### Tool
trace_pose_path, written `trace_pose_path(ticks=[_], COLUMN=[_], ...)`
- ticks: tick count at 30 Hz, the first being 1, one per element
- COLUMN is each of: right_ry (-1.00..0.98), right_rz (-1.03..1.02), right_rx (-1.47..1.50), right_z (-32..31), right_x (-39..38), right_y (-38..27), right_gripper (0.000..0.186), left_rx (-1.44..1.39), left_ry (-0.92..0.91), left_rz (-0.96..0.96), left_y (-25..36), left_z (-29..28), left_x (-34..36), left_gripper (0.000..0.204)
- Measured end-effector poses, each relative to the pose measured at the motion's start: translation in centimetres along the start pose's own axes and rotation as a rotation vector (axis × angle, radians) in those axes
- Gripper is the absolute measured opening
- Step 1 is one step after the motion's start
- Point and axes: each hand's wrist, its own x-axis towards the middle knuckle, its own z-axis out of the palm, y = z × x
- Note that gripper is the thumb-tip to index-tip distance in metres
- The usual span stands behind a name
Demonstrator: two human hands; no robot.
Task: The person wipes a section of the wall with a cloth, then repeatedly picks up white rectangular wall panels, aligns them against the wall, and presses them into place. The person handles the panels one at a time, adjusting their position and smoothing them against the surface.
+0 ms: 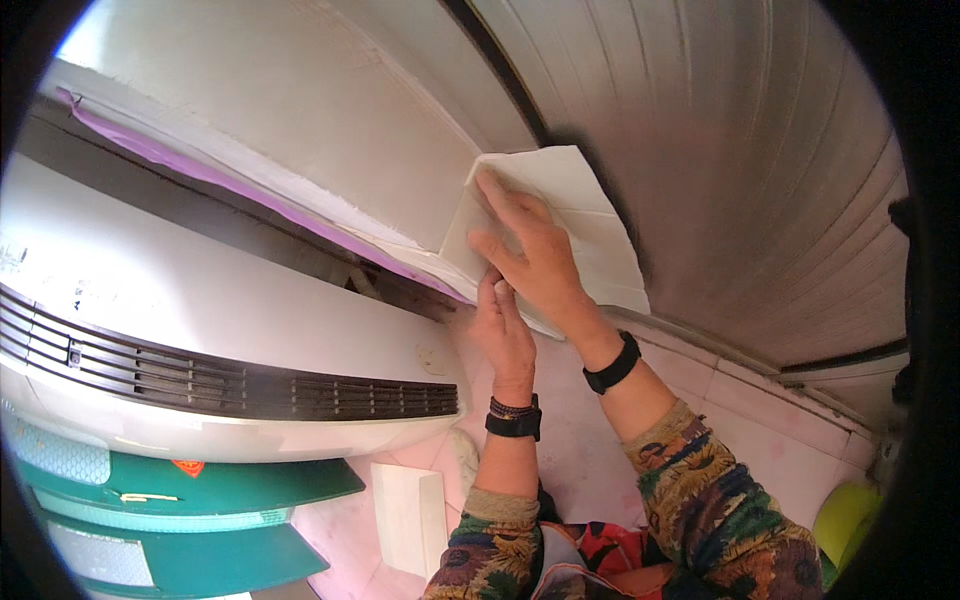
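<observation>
A white creased sheet (pixel 590 215), like stiff paper or card, sits upright in the corner between the pale wall and the ribbed grey panel. My right hand (pixel 535 250) lies on it with fingers stretched and spread, pressing its left part. Just below, my left hand (pixel 507 335) has its fingers together at the sheet's lower edge, seemingly pinching it; the fingertips partly hide the contact. Both wrists carry black bands.
To the left runs a long white air-conditioner-like unit (pixel 250 310) with a dark slatted vent. Purple cloth (pixel 220 185) lines the gap behind it. Green panels (pixel 200 490) stand beneath. Another white folded sheet (pixel 410 515) lies on the pink tiled floor (pixel 740 420). Something lime green (pixel 845 525) shows lower right.
</observation>
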Motion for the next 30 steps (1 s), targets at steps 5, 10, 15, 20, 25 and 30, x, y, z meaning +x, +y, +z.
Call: trace_pose_path(ticks=[5,10,15,20,25,30], right_ry=[-0.067,-0.059,-0.05,-0.038,-0.073,-0.046], right_rz=[0.004,-0.024,0.005,0.016,0.085,0.052], right_rx=[-0.058,-0.145,-0.222,-0.191,-0.072,-0.049], right_z=[-0.1,0.6,1.2,1.1,0.5,0.8], right_x=[0.0,0.1,-0.2,-0.3,-0.1,-0.2], right_y=[-0.5,-0.8,-0.5,-0.2,0.0,0.2], right_gripper=[0.084,0.093,0.095,0.093,0.089,0.089], left_rx=[0.075,0.035,0.044,-0.01,-0.214,-0.265], left_ry=[-0.005,0.026,-0.042,-0.047,-0.074,-0.11], left_rz=[0.035,0.141,0.052,0.104,0.138,0.139], left_y=[-1.1,-1.7,-1.2,-1.2,-1.5,-1.7], left_z=[-0.4,-0.6,-0.9,-1.0,-1.3,-1.7], left_x=[0.2,0.4,0.1,0.4,0.7,0.8], left_gripper=[0.027,0.023,0.025,0.022,0.019,0.018])
